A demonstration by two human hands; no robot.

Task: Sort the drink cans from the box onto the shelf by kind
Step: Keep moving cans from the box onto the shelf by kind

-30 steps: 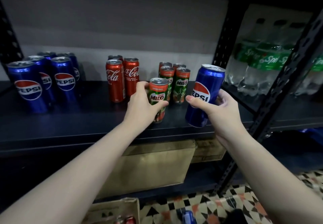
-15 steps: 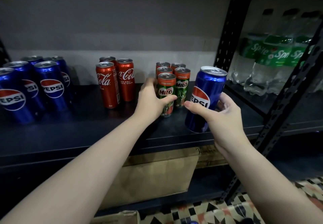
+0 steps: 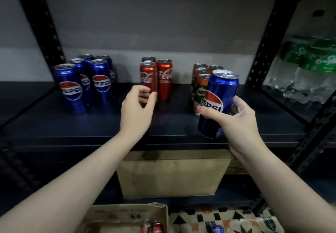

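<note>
My right hand [image 3: 234, 122] grips a blue Pepsi can [image 3: 219, 102] above the front right of the dark shelf [image 3: 91, 127]. My left hand [image 3: 136, 109] hovers empty, fingers curled apart, just in front of the red Coca-Cola cans [image 3: 156, 78] at mid shelf. Several Pepsi cans [image 3: 83, 83] stand grouped at the left. Green Milo cans [image 3: 201, 85] stand at the right, partly hidden behind the held can. The cardboard box [image 3: 127, 218] sits at the bottom edge with a few cans inside.
Black perforated uprights [image 3: 263, 42] frame the shelf bay. Shrink-wrapped Sprite bottles [image 3: 305, 69] fill the bay to the right. A brown carton [image 3: 171, 176] stands on the lower shelf. Patterned floor tiles [image 3: 227, 220] show at the bottom right.
My left hand let go of the Milo can, now standing with its group, and drew back left toward the Coca-Cola cans. The camera view shifted left; my right hand still holds the Pepsi can.
</note>
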